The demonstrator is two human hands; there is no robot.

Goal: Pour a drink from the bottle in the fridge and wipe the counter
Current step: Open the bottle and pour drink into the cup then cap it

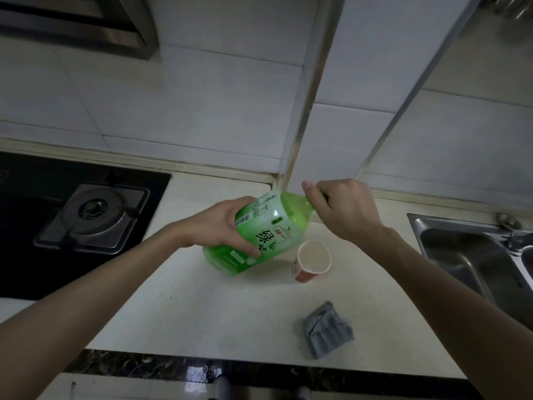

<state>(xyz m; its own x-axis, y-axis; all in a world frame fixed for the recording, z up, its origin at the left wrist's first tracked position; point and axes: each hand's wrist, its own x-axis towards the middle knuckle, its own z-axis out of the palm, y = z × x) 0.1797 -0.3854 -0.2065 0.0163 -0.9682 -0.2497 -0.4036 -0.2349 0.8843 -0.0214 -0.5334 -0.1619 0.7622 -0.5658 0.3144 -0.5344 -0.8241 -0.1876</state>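
Beneath both grips, the pale surface [202, 313] runs from a dark front edge nearest the person to the tiled wall [202, 96] beyond them.

1. To the left of the left grip, a black hob [28, 269] is set into the surface, with one burner [95, 212] in view.
2. To the right of the right grip, a steel sink [461, 255] is sunk into the surface.
3. Between the two grips, the green bottle [268, 232] is held tilted. Its base points down and left and its neck points up and right. The label faces the camera. Whether the base touches the surface cannot be determined.
4. The left grip [225, 223] wraps the bottle body. The thumb lies on the near side and the fingers curl over the far side.
5. The right grip [343, 209] is curled round the bottle neck. The cap is hidden inside it, so its condition cannot be determined.
6. Below the right grip, a paper cup [313, 259] stands upright on the surface, just beside the bottle's near edge. Its outside is red and white and its inside is pale.
7. Nearer the person than the right grip, a crumpled grey cloth [327, 330] lies on the surface, apart from the cup and touched by neither grip.
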